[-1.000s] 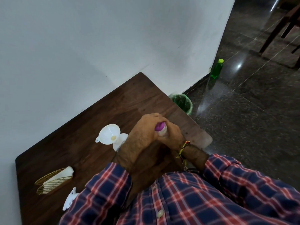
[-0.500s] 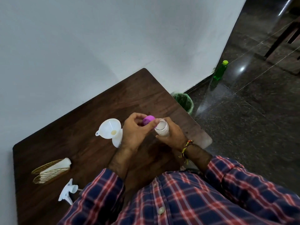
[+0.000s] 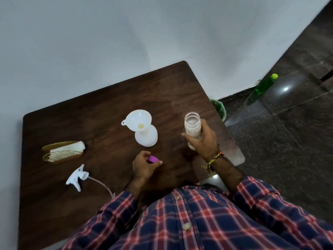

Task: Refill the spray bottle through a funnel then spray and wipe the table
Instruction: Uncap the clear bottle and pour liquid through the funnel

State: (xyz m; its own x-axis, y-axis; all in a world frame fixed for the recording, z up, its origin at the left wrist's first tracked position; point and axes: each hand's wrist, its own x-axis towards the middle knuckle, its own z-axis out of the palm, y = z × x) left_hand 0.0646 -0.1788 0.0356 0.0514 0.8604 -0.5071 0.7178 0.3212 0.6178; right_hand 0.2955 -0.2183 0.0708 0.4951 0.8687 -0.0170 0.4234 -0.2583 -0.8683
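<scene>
While gripping one uncapped refill bottle [image 3: 192, 129] right of centre with right hand [image 3: 204, 139], pinching one purple cap [image 3: 152, 159] in left hand [image 3: 144, 166]; one funnel [image 3: 137, 120] in one spray bottle [image 3: 146, 137], centre counter [image 3: 108, 109].

Green bottle [image 3: 264, 85] — green bin [image 3: 220, 108].

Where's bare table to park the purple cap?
Free: the far strip between the wall and the funnel, and the near-left table below the trigger head. Crowded: around the funnel on the spray bottle, the left hand with the cap, the right hand with the refill bottle.
</scene>
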